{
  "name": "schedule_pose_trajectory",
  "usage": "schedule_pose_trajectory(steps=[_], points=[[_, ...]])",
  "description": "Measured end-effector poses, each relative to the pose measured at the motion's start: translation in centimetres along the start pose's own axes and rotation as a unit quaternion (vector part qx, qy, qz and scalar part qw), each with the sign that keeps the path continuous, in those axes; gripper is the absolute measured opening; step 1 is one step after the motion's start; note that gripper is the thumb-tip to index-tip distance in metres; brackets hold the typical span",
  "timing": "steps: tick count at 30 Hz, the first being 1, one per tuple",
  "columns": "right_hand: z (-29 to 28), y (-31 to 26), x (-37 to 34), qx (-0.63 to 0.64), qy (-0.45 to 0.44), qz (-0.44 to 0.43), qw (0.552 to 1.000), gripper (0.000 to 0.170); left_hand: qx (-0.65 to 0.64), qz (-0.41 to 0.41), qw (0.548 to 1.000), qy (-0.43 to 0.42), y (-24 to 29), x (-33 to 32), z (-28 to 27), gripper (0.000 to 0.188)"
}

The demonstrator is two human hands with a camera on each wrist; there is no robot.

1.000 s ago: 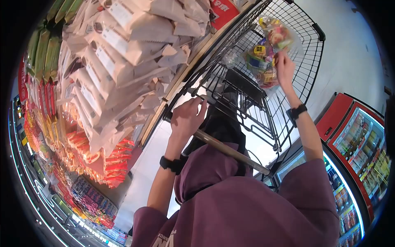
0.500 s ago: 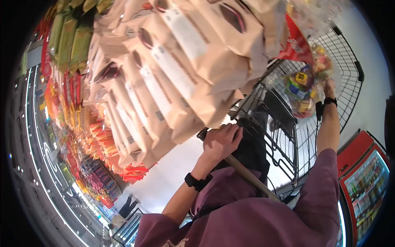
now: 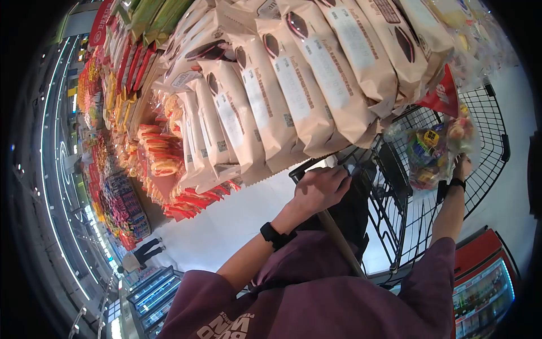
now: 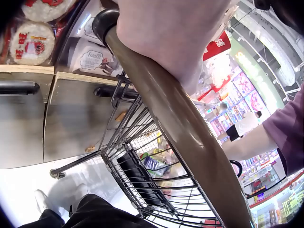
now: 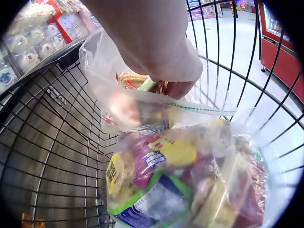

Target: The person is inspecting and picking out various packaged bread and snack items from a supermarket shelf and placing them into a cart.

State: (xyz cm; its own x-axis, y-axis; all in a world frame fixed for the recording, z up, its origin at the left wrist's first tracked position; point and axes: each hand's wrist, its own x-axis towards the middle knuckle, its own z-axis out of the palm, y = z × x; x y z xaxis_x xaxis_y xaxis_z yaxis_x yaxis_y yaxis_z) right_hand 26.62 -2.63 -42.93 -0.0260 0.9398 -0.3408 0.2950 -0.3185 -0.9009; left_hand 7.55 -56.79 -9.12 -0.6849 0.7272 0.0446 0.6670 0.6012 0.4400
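My left hand (image 3: 319, 189) grips the brown handle (image 4: 185, 118) of a black wire shopping cart (image 3: 497, 121) near its end. In the left wrist view the palm lies over the bar and the fingertips are hidden. Inside the cart, my right hand (image 5: 166, 57) reaches into the mouth of a clear plastic bag (image 5: 102, 57). Its curled fingers are at a snack packet (image 5: 148, 85) with green and red on it, partly hidden by the hand. Nearer the camera, a second clear bag (image 5: 251, 128) bulges with colourful snack packets (image 5: 156, 199).
Beige snack packs (image 3: 293, 85) are piled high on a display close to the left hand. Orange-red packets (image 3: 161, 150) lie farther along it. A red sign (image 3: 443, 93) overhangs the cart. A red-framed fridge (image 3: 480, 282) stands at right; another person (image 3: 141, 257) is in the background.
The view has swung left, so the cart and both hands sit farther right and the beige packs fill more of it. The left hand stays on the handle, the right hand at the bag.
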Motion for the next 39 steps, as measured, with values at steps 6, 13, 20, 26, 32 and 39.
schedule_pose_trajectory(steps=[6,13,20,26,32,39], points=[[-1.0,-5.9,-6.2,-0.282,0.113,-0.134,0.943,0.040,-0.036,-0.022,0.999,-0.028,-0.4,-0.4,0.1,0.019],[-4.5,-14.7,-22.9,-0.257,0.099,-0.330,0.903,0.033,-0.051,-0.002,0.998,-0.021,-0.5,-1.1,0.2,0.026],[-6.9,-24.1,-40.7,0.032,-0.265,-0.255,0.929,0.018,-0.281,-0.002,0.957,-0.072,0.3,-1.4,-2.0,0.035],[-4.1,-27.7,-52.8,0.021,-0.430,-0.185,0.883,0.016,-0.604,-0.057,0.786,-0.121,2.5,-5.6,-6.9,0.049],[-1.6,-25.1,-56.9,-0.012,-0.514,-0.150,0.845,0.027,-0.703,-0.189,0.685,-0.017,1.9,-11.4,-12.0,0.041],[-2.8,-13.6,-58.3,-0.287,-0.416,-0.493,0.708,0.044,-0.767,-0.243,0.569,0.169,4.4,-17.2,-14.6,0.039]])
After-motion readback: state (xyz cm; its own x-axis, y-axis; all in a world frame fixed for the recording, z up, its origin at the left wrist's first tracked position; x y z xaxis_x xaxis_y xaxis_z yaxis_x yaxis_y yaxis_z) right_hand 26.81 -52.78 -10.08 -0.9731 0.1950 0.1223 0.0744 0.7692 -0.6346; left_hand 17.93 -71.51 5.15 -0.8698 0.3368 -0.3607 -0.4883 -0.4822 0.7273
